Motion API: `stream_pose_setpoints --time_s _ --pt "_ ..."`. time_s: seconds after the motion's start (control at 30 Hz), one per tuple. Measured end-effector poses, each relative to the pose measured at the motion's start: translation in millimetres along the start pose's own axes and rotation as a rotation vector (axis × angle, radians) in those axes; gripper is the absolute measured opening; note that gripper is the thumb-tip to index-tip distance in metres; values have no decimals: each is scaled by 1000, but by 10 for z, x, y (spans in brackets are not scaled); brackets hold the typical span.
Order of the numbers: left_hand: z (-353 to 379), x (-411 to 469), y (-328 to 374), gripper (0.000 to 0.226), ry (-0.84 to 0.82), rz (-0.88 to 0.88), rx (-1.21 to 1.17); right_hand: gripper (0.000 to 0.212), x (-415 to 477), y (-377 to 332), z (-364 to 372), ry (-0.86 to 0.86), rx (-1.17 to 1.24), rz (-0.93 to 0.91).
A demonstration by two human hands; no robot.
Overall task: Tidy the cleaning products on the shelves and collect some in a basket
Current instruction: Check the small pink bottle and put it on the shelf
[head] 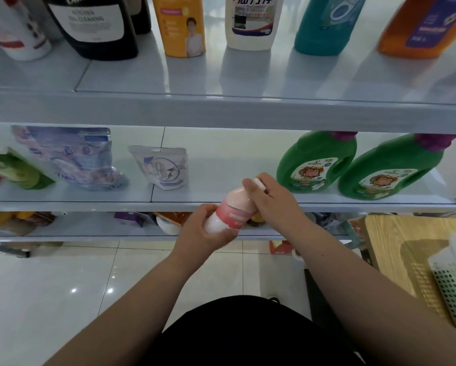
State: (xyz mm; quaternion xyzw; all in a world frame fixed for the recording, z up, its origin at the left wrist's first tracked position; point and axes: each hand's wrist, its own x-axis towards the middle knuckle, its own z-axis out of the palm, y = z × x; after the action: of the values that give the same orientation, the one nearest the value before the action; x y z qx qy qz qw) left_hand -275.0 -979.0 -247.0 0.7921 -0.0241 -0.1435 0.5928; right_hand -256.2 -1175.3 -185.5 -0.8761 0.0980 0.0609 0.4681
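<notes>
A pink and white bottle [233, 210] is held tilted in front of the middle shelf's [221, 204] front edge, its cap pointing up and right. My left hand [204, 231] grips its base from below. My right hand [271, 199] is closed around its neck and white cap. A white perforated basket [454, 286] stands on a wooden table [396, 241] at the far right, apart from both hands.
Two green detergent jugs [319, 162] [390, 170] stand on the middle shelf just right of the bottle. Refill pouches [163, 167] [76, 157] stand to the left. The upper shelf carries black, yellow, white, teal and orange bottles. More goods fill the lowest shelf.
</notes>
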Motion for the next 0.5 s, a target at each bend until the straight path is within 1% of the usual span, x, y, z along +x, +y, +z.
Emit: stream_pose_setpoints --time_s 0.07,0.1,0.17,0.23,0.3,0.37,0.43,0.5 --pt "-28 5 28 54 52 124 298 40 29 -6 -13 26 -130 -48" --pt "-36 3 45 58 90 166 412 40 45 -5 -24 42 -176 -68" --pt "-60 15 72 64 146 250 549 39 86 -3 -71 44 -230 -83" --pt "-126 52 120 63 135 313 591 39 138 -7 -108 23 -321 -88" --pt "-215 101 189 55 65 275 525 40 179 -27 -111 49 -397 -149" --pt "-279 144 241 44 -51 187 372 41 204 -54 -98 92 -399 -236" --pt "-294 161 251 42 -127 113 222 40 211 -67 -85 118 -368 -305" --pt "-279 183 224 43 -152 67 148 38 227 -53 -80 125 -313 -335"
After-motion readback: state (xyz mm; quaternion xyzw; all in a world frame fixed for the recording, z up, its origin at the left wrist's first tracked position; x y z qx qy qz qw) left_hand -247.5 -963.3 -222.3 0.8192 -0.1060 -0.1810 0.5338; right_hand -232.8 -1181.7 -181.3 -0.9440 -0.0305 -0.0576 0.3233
